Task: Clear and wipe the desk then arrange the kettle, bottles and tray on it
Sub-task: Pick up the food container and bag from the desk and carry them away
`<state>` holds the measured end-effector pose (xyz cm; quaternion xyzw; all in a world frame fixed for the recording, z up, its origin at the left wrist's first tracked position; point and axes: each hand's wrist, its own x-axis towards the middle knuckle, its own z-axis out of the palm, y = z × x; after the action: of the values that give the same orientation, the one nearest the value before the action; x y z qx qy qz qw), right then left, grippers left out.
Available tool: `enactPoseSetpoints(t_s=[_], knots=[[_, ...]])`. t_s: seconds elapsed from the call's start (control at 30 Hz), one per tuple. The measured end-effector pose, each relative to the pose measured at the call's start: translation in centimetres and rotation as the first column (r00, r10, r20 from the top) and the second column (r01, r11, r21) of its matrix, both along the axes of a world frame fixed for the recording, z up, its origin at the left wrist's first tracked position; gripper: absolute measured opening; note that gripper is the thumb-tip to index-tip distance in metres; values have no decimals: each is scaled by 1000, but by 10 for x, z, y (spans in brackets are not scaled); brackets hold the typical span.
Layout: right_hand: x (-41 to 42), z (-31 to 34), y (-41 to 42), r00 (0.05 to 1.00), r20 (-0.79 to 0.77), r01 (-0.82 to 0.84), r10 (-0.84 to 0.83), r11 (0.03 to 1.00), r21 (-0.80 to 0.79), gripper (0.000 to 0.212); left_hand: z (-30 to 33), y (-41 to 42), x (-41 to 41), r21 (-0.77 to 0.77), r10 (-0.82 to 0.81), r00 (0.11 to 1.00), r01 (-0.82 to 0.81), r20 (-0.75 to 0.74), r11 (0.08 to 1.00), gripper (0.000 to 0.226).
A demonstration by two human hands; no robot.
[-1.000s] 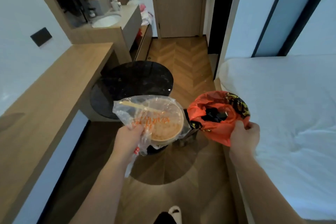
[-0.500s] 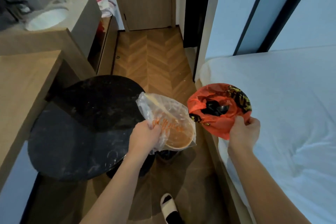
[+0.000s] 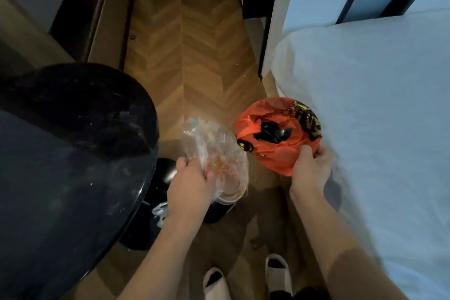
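My left hand [image 3: 188, 184] grips a clear plastic bag [image 3: 214, 151] with orange print, which holds a round food container [image 3: 232, 193]. The bag hangs tilted above a black bin [image 3: 155, 204] on the floor, partly hidden under the table. My right hand [image 3: 310, 169] holds an orange bowl-shaped package [image 3: 277, 134] with black and gold print and something black inside, close to the bed's edge. The desk, kettle, bottles and tray are out of view.
A round black table [image 3: 73, 143] fills the left. A white bed [image 3: 379, 109] lies on the right. Between them runs a narrow strip of herringbone wood floor [image 3: 192, 56] toward a door. My feet in white slippers [image 3: 277, 273] stand at the bottom.
I have stepped forward and look further down. My left hand has lowered the clear bag with the container toward the black bin. The orange package stays in my right hand.
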<state>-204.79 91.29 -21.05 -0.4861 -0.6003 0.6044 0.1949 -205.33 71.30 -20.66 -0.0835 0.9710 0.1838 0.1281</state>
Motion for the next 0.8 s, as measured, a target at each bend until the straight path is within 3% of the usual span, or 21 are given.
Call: enactPoseSetpoints(t_s=[0.17,0.3,0.4,0.47,0.63,0.8], knots=[[-32,-159,2,993,-115,-39,41,999,24,15,-139,-4,-25,-71,3,994,-11,-109,997,28],[-55,-278,-5,978,-190,-88,80,996,-31,9,-241,-21,-48,-65,-11,999,8,-49,998,31],[-77,-345,-14,960,-253,-130,116,991,-37,10,-296,-40,-57,-276,-134,990,119,-36,954,22],[-86,-370,-20,952,-270,-150,141,989,-11,9,-317,-49,-54,-330,-186,982,169,-21,929,21],[-99,-379,-24,947,-284,-176,148,981,-77,9,-344,-60,-49,-268,-293,954,300,70,916,26],[-100,-379,-19,929,-328,-195,174,980,-34,10,-372,-55,-57,-253,-413,899,437,146,863,9]])
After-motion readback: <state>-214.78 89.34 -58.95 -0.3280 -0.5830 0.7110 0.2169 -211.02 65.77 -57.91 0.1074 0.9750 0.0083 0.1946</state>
